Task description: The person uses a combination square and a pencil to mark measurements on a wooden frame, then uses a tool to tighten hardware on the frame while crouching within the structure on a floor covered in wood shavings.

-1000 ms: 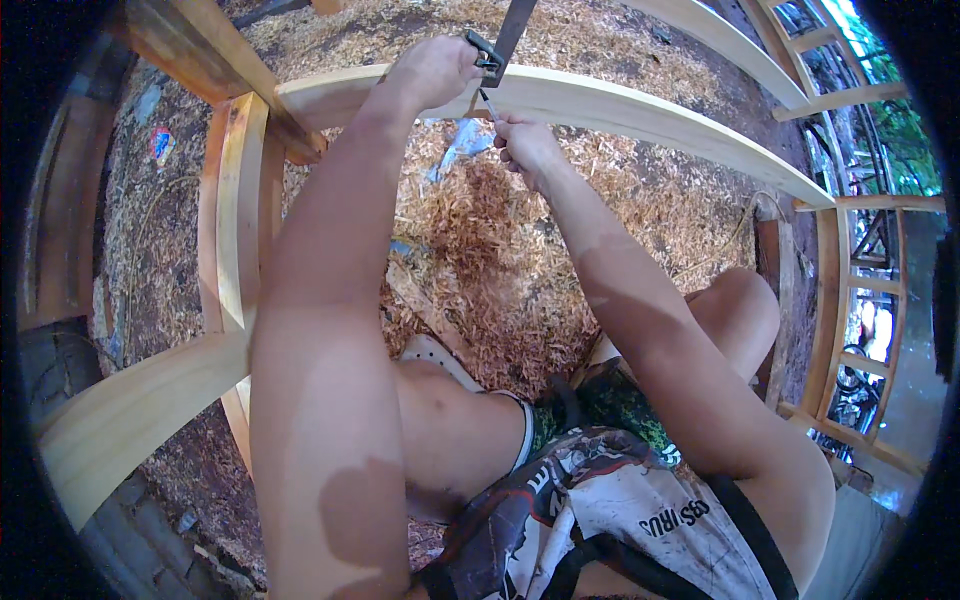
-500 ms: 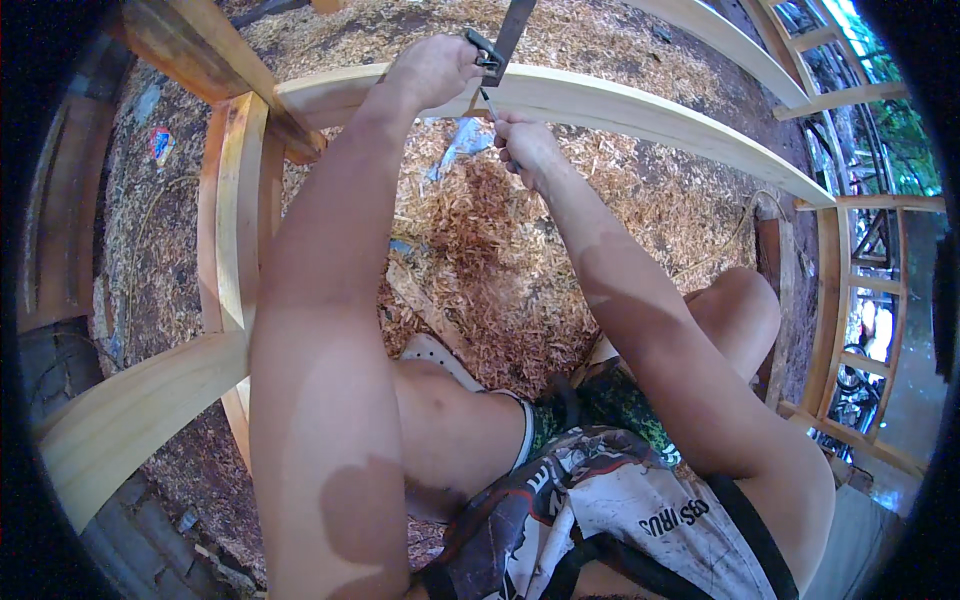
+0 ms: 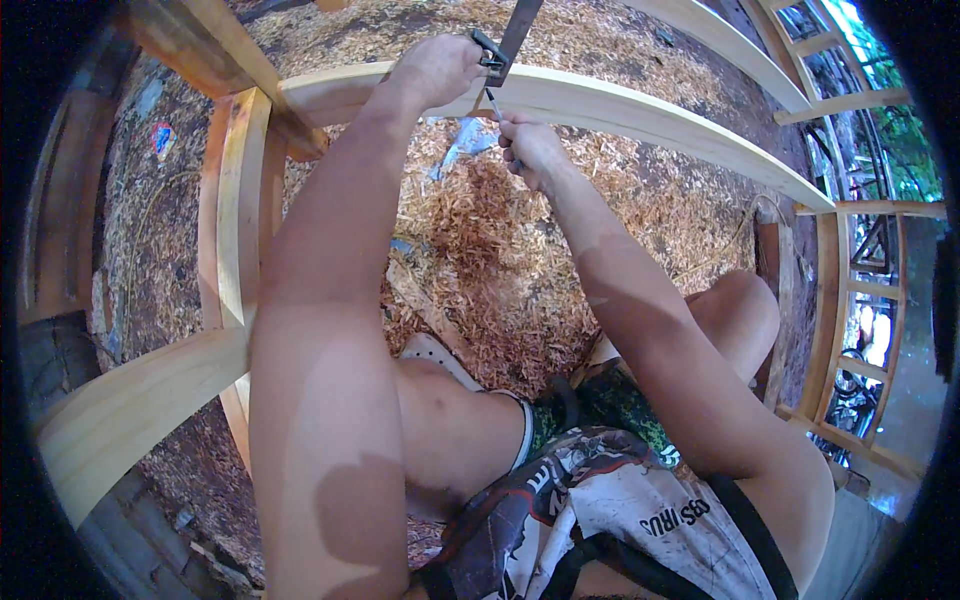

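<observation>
My left hand point(image 3: 437, 70) is closed around the dark head of a square point(image 3: 488, 52) at the upper middle. The square's flat blade point(image 3: 518, 32) runs away from me across the pale wooden board point(image 3: 620, 105). Just below, my right hand point(image 3: 535, 150) pinches a thin pen point(image 3: 493, 104). Its dark tip points up at the board's near edge, close under the square; whether it touches the wood I cannot tell. My left fingertips are partly hidden behind the square's head.
Upright timber posts point(image 3: 240, 200) stand at the left, with another rail point(image 3: 150, 410) nearer me. A second board point(image 3: 720, 50) crosses beyond. Wood shavings point(image 3: 490, 260) cover the ground between my legs. A wooden frame point(image 3: 830, 310) rises at the right.
The view has shifted very slightly. My right hand and the pen sit a touch farther right and lower; my left hand keeps its hold on the square.
</observation>
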`<action>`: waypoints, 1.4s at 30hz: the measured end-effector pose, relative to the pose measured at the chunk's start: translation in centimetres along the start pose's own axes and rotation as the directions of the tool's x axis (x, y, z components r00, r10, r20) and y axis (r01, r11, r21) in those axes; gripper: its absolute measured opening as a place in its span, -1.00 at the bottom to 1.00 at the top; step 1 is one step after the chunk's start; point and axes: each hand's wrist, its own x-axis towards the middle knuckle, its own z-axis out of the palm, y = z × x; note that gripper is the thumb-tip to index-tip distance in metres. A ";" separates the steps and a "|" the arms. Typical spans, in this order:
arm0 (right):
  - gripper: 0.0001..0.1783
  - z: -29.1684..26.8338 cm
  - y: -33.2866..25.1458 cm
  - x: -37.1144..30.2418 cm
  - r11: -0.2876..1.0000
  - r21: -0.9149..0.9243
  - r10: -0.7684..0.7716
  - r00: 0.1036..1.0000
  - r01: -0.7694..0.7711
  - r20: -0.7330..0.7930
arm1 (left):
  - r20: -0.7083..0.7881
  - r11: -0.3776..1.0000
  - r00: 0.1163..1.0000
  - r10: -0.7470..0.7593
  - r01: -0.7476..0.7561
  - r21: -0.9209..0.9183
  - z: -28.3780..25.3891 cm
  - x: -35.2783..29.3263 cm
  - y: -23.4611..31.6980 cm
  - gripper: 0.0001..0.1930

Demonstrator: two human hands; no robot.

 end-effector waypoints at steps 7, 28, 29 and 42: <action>-0.81 -1.4 0.6 0.1 0.995 0.095 0.020 1.000 -0.022 0.019 | 0.031 1.000 0.999 0.013 -0.013 0.013 -0.3 0.0 0.2 -0.64; -0.80 -2.2 0.9 0.4 1.000 0.007 0.003 0.999 -0.003 -0.051 | 0.043 1.000 0.999 -0.026 0.026 -0.007 0.0 0.1 0.1 -0.64; -0.81 -2.0 0.7 0.3 1.000 0.014 0.012 0.998 -0.011 -0.054 | 0.047 1.000 0.998 -0.029 0.030 -0.007 0.0 0.0 0.1 -0.64; -0.78 -1.5 0.3 -0.1 0.998 0.062 0.011 0.998 -0.007 -0.057 | 0.007 1.000 1.000 0.005 -0.005 -0.011 0.0 0.0 0.0 -0.65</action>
